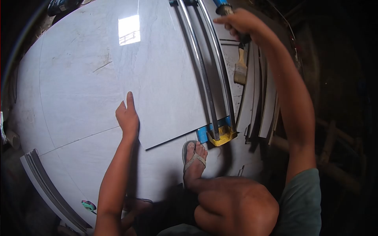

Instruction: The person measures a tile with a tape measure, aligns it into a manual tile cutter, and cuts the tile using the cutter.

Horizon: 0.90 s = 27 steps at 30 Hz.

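- The fingers of the left hand (127, 117) are held close together and laid flat on the large pale tile (118, 78), near its lower edge; nothing is gripped, and the forefinger is stretched out ahead of the rest.
- The fingers of the right hand (238, 21) are curled tightly round the handle (223, 7) of the tile cutter (blue at the top, dark lower down), at the far end of the picture.
- The large pale tile is seen lying flat on the floor, with its right side slid under the two metal rails (208, 78) of the cutter.
- The rails are seen to run from the handle down to a blue and yellow end bracket (219, 133), which sits at the tile's near right corner.
- A foot in a sandal (193, 157) is planted on the floor just beside that bracket, with a bent knee nearer the camera.
- A paintbrush (239, 67) is seen lying to the right of the rails, close below the right hand.
- Cut strips of tile (260, 102) are stacked on edge beyond the paintbrush.
- More strips (47, 185) are laid at the lower left, and a small green object (88, 205) (too small to be identified) rests near them.
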{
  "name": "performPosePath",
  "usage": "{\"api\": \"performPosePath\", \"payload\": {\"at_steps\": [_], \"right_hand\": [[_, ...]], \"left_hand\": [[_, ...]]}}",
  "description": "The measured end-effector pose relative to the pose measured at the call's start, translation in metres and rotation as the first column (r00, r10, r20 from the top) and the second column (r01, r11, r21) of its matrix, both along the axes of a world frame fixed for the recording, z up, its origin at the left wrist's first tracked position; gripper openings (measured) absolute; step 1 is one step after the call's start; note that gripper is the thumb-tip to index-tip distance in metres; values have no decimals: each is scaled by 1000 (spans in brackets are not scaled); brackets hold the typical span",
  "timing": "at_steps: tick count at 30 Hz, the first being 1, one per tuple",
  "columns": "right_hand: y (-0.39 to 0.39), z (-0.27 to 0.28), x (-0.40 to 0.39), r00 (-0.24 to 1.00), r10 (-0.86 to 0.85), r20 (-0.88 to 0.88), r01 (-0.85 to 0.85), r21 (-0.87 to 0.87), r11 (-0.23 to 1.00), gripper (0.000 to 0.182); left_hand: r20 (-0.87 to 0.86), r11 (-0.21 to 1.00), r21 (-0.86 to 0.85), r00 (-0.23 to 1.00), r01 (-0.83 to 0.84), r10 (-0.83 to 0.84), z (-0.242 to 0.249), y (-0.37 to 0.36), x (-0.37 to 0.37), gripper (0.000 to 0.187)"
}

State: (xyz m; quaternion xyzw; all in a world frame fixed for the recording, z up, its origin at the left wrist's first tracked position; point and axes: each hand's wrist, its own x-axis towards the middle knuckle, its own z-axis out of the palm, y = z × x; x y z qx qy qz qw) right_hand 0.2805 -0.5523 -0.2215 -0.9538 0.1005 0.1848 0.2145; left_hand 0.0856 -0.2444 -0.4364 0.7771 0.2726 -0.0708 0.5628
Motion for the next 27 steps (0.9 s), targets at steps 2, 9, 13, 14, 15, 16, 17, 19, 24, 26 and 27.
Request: {"api": "performPosePath", "payload": {"at_steps": [2, 9, 13, 14, 15, 16, 17, 19, 24, 26, 27], "right_hand": [[-14, -26, 33, 998, 16, 60, -15, -22, 1000, 35], [2, -92, 21, 996, -85, 17, 84, 50, 995, 34], [7, -35, 43, 999, 44, 6, -44, 5, 999, 33], [-12, -43, 60, 1000, 20, 18, -18, -75, 997, 32], [-7, -25, 61, 993, 77, 89, -61, -166, 984, 30], [10, 9, 75, 993, 56, -106, -78, -215, 973, 29], [20, 33, 88, 956, 23, -294, -102, -259, 961, 29], [7, 29, 118, 949, -130, -288, 73, -201, 977, 33], [15, 40, 110, 948, -85, -307, 13, -230, 973, 28], [7, 27, 114, 954, -124, -272, 98, -109, 989, 25], [4, 24, 114, 955, -150, -257, 142, -48, 989, 23]], "left_hand": [[8, 1000, -10, 1000, -6, 7, 5, -1, -1, 64], [1, 999, 29, 999, -43, 43, 0, 2, -11, 64], [26, 999, 22, 999, -34, 33, -4, -4, 4, 64], [20, 999, 39, 999, -34, 33, -5, -3, 1, 64], [22, 999, 35, 999, -38, 37, -4, -2, 0, 64], [29, 999, 30, 999, -38, 37, -5, -3, 0, 64], [37, 999, 23, 999, -36, 36, -5, -4, 1, 64], [27, 999, -20, 999, -45, 46, -10, -4, 1, 64], [56, 999, 32, 998, -41, 39, -12, -3, 0, 65], [73, 997, 56, 997, -45, 40, -14, -3, 0, 65], [63, 998, 49, 997, -39, 36, -14, -1, 0, 66]]}}
